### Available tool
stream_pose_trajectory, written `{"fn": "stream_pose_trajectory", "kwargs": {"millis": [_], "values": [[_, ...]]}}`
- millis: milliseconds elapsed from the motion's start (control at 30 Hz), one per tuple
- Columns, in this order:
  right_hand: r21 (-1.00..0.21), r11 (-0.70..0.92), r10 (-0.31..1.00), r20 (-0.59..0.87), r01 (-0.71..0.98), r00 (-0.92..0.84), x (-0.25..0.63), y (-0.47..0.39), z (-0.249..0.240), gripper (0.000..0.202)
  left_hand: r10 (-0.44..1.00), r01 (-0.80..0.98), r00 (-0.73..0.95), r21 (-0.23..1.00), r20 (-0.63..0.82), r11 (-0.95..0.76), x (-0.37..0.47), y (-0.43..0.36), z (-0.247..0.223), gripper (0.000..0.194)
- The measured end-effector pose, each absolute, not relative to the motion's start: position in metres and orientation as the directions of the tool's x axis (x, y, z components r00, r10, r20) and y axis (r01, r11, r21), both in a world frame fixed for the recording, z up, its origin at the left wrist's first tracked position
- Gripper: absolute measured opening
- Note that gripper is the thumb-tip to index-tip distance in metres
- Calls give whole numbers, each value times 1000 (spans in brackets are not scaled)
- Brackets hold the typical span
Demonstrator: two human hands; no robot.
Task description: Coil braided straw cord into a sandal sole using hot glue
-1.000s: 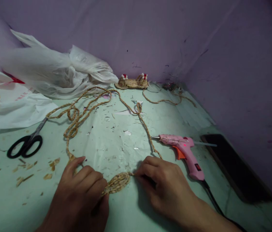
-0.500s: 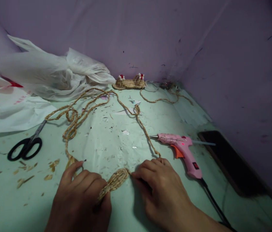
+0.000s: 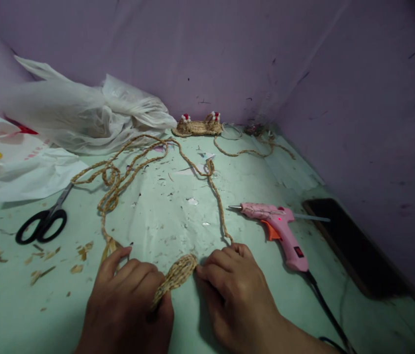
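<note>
At the front of the table, my left hand [image 3: 129,295] grips one end of a flat oval piece of coiled braided rope [image 3: 178,273]. My right hand [image 3: 231,287] is closed at the oval's far right end, its fingers wrapped round the braided rope [image 3: 219,199] that runs away from me up the table. The rope loops left into a loose tangle [image 3: 109,196]. A frayed, leafy strand of it comes down beside my left thumb. To the right of my right hand lies a pink hot glue gun [image 3: 266,211] with an orange trigger and a lit red light.
Black-handled scissors [image 3: 43,223] lie at left among scattered fibre scraps [image 3: 84,250]. White plastic bags [image 3: 93,115] fill the back left. Against the wall sits a woven piece with beads [image 3: 198,128]. At right is a dark phone-like slab [image 3: 352,248], near the glue gun's cord [image 3: 328,309].
My right hand has shifted slightly left, and the rope leading to it has swung left with it. My left hand still grips the oval piece. The view has moved a little.
</note>
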State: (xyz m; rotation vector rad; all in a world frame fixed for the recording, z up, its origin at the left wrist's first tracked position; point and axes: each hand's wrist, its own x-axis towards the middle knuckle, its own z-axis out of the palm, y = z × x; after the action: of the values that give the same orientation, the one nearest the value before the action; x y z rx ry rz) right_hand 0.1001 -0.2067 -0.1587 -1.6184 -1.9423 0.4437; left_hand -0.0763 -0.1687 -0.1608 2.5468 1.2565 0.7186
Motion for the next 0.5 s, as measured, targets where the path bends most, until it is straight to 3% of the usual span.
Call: {"fn": "stream_pose_trajectory", "kwargs": {"millis": [233, 433, 500], "values": [[-568, 204, 977, 164, 798, -133, 100, -207, -158, 11, 784, 678, 526, 393, 330, -621, -77, -168, -161, 17], [-695, -23, 989, -120, 719, -84, 105, -206, -149, 19, 791, 690, 524, 387, 315, -612, -75, -168, -161, 16], [-734, -60, 988, -138, 676, -62, 106, -204, -146, 19, 787, 686, 525, 386, 324, -617, -74, -168, -162, 14]]}}
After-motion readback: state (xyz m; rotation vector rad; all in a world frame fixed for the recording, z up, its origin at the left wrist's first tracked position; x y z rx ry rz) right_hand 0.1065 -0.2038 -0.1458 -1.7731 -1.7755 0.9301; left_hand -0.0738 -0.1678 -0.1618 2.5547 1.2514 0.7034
